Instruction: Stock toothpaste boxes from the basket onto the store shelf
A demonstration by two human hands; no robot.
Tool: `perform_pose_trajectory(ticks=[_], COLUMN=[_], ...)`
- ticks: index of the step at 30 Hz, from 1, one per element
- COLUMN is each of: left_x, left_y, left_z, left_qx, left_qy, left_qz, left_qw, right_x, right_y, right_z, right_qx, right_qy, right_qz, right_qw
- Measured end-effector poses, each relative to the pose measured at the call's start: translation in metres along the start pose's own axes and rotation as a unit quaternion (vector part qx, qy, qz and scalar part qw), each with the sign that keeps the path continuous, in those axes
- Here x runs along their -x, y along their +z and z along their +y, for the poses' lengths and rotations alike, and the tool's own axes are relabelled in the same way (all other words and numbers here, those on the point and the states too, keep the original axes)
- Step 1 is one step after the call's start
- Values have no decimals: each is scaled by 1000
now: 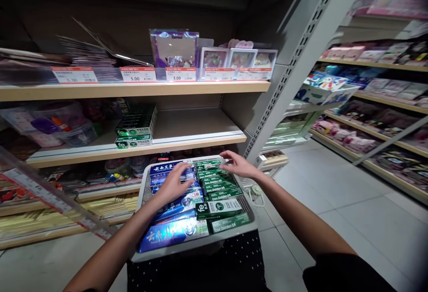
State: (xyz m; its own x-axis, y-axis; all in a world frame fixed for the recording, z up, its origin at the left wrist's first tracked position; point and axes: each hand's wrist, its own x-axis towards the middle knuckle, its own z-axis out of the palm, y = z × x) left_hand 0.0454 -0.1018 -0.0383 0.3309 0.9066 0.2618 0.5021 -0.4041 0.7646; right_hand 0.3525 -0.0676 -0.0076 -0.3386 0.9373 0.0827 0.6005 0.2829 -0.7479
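A light grey basket (pixel 252 221) rests at my lap, filled with toothpaste boxes in two groups. Blue toothpaste boxes (pixel 174 234) lie on its left side, and green toothpaste boxes (pixel 217 184) marked "Doc.Golden" on its right. One green and white box (pixel 219 208) lies on top of the others. My left hand (pixel 176 183) is over the blue boxes, fingers apart and curved toward the middle. At the far right corner, my right hand (pixel 236 166) has its fingers spread beside the far green boxes. Neither hand appears to hold a box.
On the shelf ahead (pixel 200 125) stand stacked green toothpaste boxes (pixel 135 127), with plastic tubs (pixel 63 125) to their left. Above is a shelf of boxed goods with price tags (pixel 180 74). A slotted metal upright (pixel 290 64) rises at right, beside a tiled aisle (pixel 321 185).
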Motion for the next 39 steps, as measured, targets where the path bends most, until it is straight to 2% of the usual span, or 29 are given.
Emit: perform_pose_trajectory(ticks=[2, 4, 6, 8, 13, 19, 25, 28, 31, 33, 35, 37, 39], left_x=[-3, -8, -15, -22, -39, -42, -16, 1, 15, 23, 29, 36, 43], left_y=[17, 30, 40, 47, 49, 14, -20, -27, -32, -36, -39, -36, -28], left_z=[5, 7, 5, 0, -18, -24, -52, -66, -61, -47, -28, -7, 12], left_qx=[12, 17, 18, 14, 53, 65, 86, 19, -98, -154, -177, -170, -142], left_qy=[-6, -21, -33, -44, -44, -71, -110, -130, -109, -75, -40, -11, 9], left_qz=[-104, -176, -211, -220, -197, -185, -82, -29, 30, 72, 102, 103, 58], left_qw=[994, 984, 977, 974, 978, 978, 987, 991, 989, 983, 978, 980, 988], right_x=[25, 44, 56, 60, 44, 27, 24, 16, 12, 15, 24, 36, 47], right_y=[-10, -12, -8, 1, 20, 34, 74, 88, 79, 60, 40, 26, 21], right_z=[10, 18, 25, 27, 20, 7, -14, -21, -21, -18, -15, -12, -10], right_qx=[28, 54, 74, 80, 41, -30, -26, -41, -64, -74, -61, -12, 45], right_qy=[-4, 8, 26, 31, 16, 37, 16, 21, 29, 22, 4, -7, -13], right_qz=[-98, -174, -193, -174, -110, -27, -47, -57, -74, -94, -145, -212, -241], right_qw=[995, 983, 978, 981, 993, 998, 998, 997, 995, 993, 988, 977, 970])
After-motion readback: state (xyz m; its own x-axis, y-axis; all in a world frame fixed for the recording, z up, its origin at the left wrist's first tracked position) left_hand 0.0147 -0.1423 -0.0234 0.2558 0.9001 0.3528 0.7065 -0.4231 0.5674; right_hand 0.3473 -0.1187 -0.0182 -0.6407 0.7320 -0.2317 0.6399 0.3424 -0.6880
